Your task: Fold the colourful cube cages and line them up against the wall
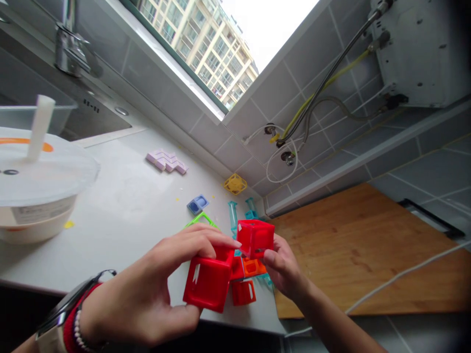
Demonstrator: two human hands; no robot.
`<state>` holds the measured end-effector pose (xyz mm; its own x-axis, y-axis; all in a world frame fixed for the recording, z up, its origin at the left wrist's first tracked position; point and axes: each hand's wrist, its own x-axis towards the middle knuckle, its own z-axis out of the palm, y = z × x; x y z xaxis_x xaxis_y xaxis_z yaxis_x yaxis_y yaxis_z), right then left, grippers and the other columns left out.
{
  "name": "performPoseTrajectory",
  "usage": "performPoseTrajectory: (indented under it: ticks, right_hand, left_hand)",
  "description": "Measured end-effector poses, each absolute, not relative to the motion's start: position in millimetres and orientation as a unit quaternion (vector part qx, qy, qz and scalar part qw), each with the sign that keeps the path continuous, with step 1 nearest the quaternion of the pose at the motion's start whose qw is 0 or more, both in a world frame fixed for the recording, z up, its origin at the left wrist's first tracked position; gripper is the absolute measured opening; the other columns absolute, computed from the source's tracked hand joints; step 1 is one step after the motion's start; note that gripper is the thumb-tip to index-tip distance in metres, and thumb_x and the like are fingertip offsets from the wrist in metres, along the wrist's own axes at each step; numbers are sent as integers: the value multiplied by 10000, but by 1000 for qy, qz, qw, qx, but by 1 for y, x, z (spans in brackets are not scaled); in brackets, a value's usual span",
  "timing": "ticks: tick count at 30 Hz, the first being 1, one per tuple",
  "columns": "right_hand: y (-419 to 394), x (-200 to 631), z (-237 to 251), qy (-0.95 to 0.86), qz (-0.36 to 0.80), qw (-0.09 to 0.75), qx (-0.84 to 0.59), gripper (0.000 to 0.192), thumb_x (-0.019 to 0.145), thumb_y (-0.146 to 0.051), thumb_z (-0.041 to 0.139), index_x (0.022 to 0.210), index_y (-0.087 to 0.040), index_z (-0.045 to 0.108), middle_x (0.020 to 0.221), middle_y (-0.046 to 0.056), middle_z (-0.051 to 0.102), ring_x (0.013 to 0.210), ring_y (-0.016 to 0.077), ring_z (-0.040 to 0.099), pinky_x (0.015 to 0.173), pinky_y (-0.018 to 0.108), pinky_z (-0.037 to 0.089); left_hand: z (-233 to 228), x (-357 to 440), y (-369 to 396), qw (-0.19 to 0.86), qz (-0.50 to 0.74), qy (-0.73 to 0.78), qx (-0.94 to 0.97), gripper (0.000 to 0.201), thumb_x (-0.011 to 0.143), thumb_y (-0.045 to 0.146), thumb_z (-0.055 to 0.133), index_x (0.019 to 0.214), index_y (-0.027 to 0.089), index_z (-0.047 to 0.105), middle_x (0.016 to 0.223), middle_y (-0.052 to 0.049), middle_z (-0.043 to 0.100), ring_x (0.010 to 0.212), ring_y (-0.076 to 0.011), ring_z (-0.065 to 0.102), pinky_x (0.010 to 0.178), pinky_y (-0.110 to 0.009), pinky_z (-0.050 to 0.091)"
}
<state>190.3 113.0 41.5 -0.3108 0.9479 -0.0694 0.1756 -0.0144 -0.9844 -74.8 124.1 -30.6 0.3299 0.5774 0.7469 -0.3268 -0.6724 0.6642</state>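
White countertop (121,196) beneath a larger-looking red block (209,285) and a smaller-looking red block (255,239), both held up
Left hand (143,284) grasps the larger-looking block between thumb and fingers, its open side towards the wearer; right hand (287,269) pinches the smaller-looking one just beyond it, above an orange piece (253,266); whether the two blocks touch is hard to tell; for steady handling, fingers are best kept on outer edges, off the facing sides, turning each block slowly with a light grip

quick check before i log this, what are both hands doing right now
Left hand: closed, holding a hollow red block.
Right hand: closed, holding a second red block.
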Motion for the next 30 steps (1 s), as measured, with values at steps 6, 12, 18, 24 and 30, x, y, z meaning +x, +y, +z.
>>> performPoseTrajectory:
  ticks: [6, 12, 18, 24, 30]
  right_hand:
    - [110, 186, 45, -602, 555, 335, -467, 532, 811, -471, 782, 1273, -229, 678, 1150, 91, 732, 1009, 277, 709, 888, 405, 575]
    - [114, 193, 43, -596, 519, 382, -478, 447, 827, -475, 762, 1174, -199, 707, 1043, 86, 750, 939, 251, 711, 879, 396, 569]
    - [110, 191, 43, -594, 522, 384, -477, 416, 823, -464, 774, 1132, -190, 721, 990, 69, 741, 876, 213, 694, 822, 341, 562]
    - [100, 170, 30, -558, 523, 402, -503, 382, 858, -447, 760, 1146, -202, 701, 1038, 92, 736, 894, 223, 696, 758, 327, 566]
    - [80, 149, 9, -497, 523, 456, -522, 422, 875, -431, 755, 1224, -210, 669, 1080, 89, 731, 867, 175, 674, 769, 278, 546]
  left_hand:
    - [-35, -74, 122, 352, 534, 108, 761, 670, 618, 0, 636, 1239, 242, 562, 1473, -105, 583, 1353, -307, 542, 1153, -423, 430]
    - [-37, -74, 125, 368, 563, 146, 725, 473, 669, 17, 667, 1096, 211, 607, 1541, -150, 503, 1387, -322, 518, 1102, -380, 483]
    - [-50, -59, 135, 462, 617, 261, 581, 412, 775, 206, 823, 1143, 217, 640, 1438, -122, 604, 1256, -300, 630, 1053, -404, 545]
    - [-57, -40, 131, 563, 646, 263, 443, 599, 683, 267, 916, 1224, 198, 668, 1353, -116, 667, 1092, -295, 712, 887, -387, 647]
    - [-57, -37, 127, 560, 656, 264, 431, 552, 645, 261, 939, 1152, 191, 730, 1377, -125, 645, 1169, -308, 674, 918, -354, 631]
